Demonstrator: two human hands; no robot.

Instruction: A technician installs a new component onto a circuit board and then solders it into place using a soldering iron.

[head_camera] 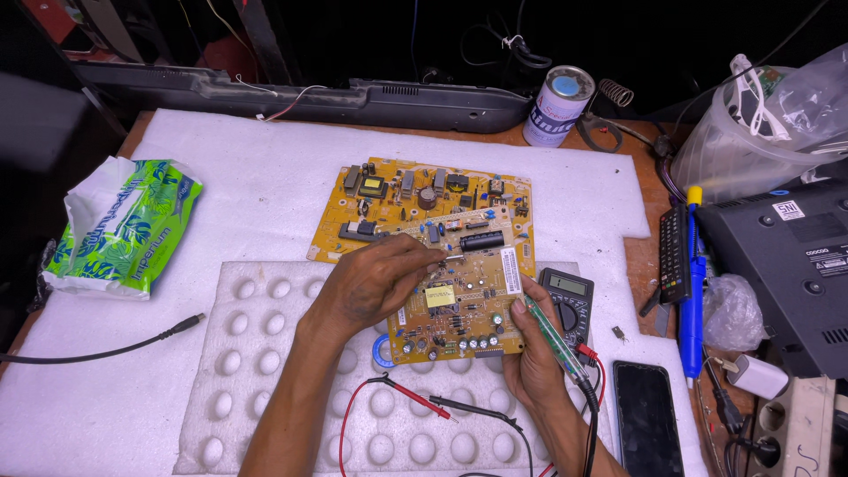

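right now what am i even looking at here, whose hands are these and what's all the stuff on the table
This is one picture from a camera worn on a person's head, looking down at their own two bare hands over a workbench covered in white foam sheet.

The left hand rests its fingertips on a yellow circuit board full of small parts. The right hand steadies the board's lower right corner and holds a slim green-handled tool with a cable.

Beside that hand sits a dark multimeter; its red and black probes lie loose on a dimpled foam pad.

Around them: a green tissue pack on the left, a phone and a blue tool on the right, and a spray can at the back.
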